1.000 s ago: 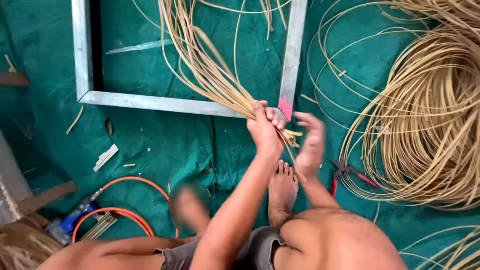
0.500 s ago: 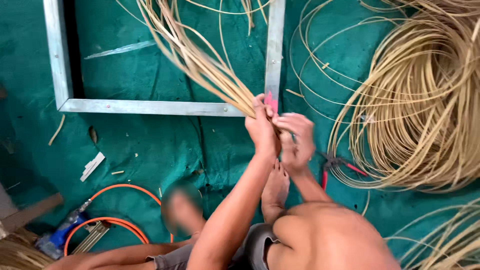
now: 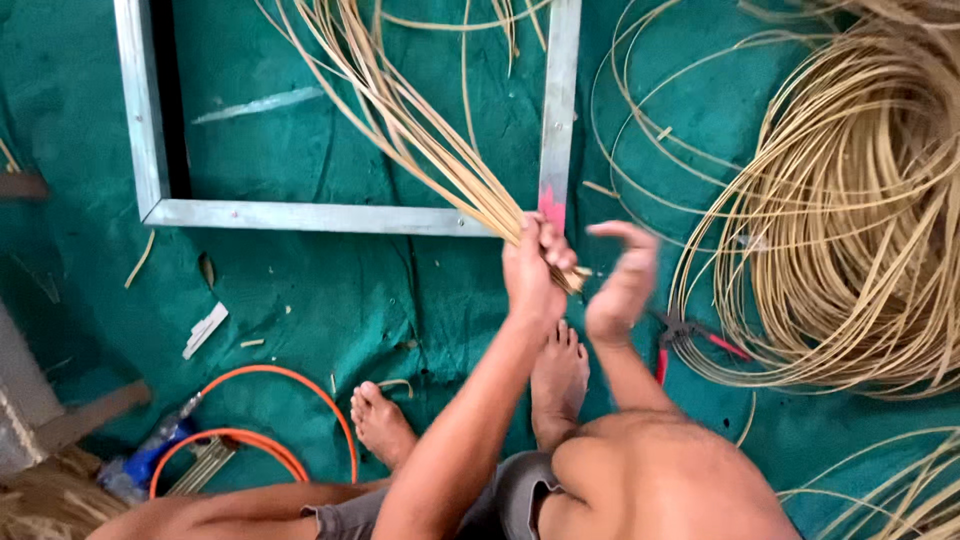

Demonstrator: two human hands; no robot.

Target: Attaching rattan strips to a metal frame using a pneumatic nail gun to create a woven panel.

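My left hand (image 3: 533, 268) is closed around the lower end of a bundle of thin pale cane strips (image 3: 420, 130), which fans up and left across a grey metal frame (image 3: 300, 215) lying on green sheeting. My right hand (image 3: 622, 285) hovers just right of the bundle's end with fingers spread, blurred and holding nothing. Both of my bare feet (image 3: 558, 375) rest on the sheeting below the hands.
A large loose coil of cane strips (image 3: 850, 210) fills the right side. Red-handled pliers (image 3: 690, 335) lie beside my right forearm. An orange hose loop (image 3: 270, 410) and a blue bottle (image 3: 150, 455) sit at lower left, with scraps nearby.
My right hand was against the bundle's end beside the left hand; it has now come away to the right and opened. The left hand keeps its grip.
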